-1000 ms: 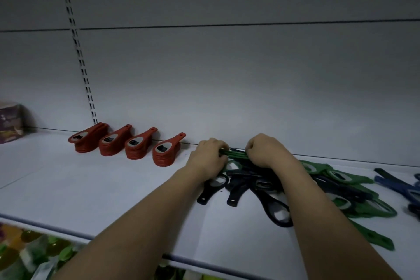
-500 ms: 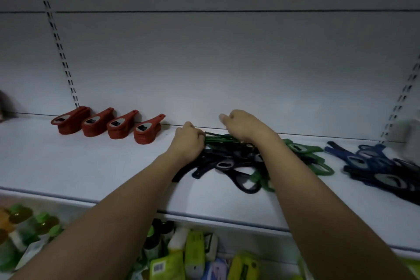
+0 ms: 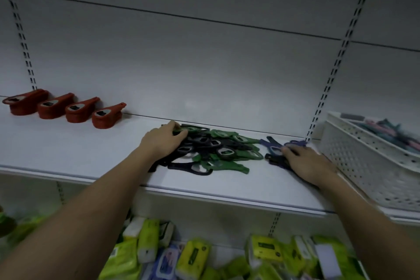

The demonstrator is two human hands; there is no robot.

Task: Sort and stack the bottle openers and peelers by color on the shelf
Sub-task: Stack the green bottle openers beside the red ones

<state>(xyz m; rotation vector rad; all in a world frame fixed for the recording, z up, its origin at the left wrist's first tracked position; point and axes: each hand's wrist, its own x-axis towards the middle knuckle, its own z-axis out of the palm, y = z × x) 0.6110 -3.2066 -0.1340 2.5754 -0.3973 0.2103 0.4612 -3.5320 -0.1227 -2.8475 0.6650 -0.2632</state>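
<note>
Green-black opener pile [image 3: 211, 150] under curled left hand [image 3: 162, 141]; right hand [image 3: 305, 161] flat on blue openers [image 3: 273, 149].

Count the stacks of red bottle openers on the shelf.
4, in a row at the shelf's back left: first stack, second stack, third stack, fourth stack, nearest the left hand. None looks hidden.

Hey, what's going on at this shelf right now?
A person is sorting bottle openers by color on a white shelf. Four neat red stacks already stand at the back left. The left hand grips a green opener at the edge of a mixed green and black pile. The right hand rests on a small blue group, beside a white basket. The green, black and blue openers are not yet stacked.
</note>
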